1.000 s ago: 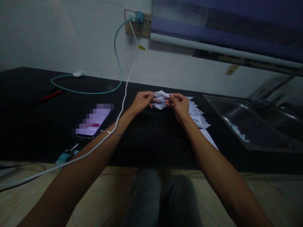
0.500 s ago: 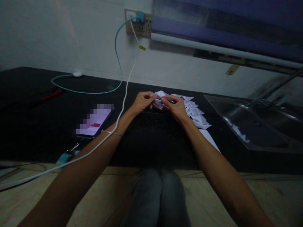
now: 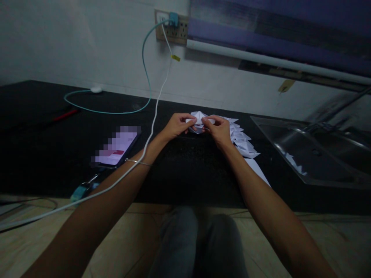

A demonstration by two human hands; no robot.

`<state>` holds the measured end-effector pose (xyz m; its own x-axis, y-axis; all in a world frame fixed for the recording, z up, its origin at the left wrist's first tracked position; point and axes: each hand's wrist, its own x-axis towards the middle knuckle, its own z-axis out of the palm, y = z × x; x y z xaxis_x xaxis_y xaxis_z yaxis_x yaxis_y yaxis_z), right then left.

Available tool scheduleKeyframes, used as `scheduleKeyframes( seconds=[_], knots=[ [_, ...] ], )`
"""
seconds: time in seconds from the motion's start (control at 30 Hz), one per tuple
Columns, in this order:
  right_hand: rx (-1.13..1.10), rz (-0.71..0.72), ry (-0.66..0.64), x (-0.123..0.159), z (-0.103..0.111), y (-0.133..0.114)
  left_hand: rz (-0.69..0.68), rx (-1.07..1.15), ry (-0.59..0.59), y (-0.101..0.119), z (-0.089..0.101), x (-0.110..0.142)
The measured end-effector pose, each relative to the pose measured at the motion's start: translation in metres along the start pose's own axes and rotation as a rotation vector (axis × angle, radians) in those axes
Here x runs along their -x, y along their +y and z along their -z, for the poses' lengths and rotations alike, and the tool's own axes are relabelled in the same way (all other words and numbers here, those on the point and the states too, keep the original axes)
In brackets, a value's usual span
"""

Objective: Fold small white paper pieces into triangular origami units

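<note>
Head view: a folded white paper [image 3: 199, 117] is pinched by the left grip [image 3: 176, 126] and the right grip [image 3: 219, 130]; overlapping folded pieces [image 3: 243, 143] are laid on the desk [image 3: 185, 173] just right of them, a phone [image 3: 120, 146] left of both.

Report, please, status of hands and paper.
Left hand, right hand: fingers pinching folded white paper. White cable across left forearm, contact unclear. More folded pieces beside right hand.

Left forearm [image 3: 116, 200] in from near left, right forearm [image 3: 268, 208] from near right, converging toward far side. Left hand [image 3: 176, 125] and right hand [image 3: 219, 129] just apart, both pinching, thumbs [image 3: 189, 124] on near side, fingers [image 3: 184, 116] curled. Knees [image 3: 183, 227] at near edge, slightly apart.
</note>
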<state>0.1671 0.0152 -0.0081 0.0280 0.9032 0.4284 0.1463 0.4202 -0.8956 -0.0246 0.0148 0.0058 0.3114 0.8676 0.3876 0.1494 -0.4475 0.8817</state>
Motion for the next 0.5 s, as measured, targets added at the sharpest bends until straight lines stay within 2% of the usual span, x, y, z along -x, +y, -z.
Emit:
scheduleKeyframes(
  seconds=[0.5],
  knots=[
    [-0.005,-0.031,0.081,0.001,0.001,-0.005,0.012,0.095,-0.022,-0.013,-0.001,-0.005]
  ],
)
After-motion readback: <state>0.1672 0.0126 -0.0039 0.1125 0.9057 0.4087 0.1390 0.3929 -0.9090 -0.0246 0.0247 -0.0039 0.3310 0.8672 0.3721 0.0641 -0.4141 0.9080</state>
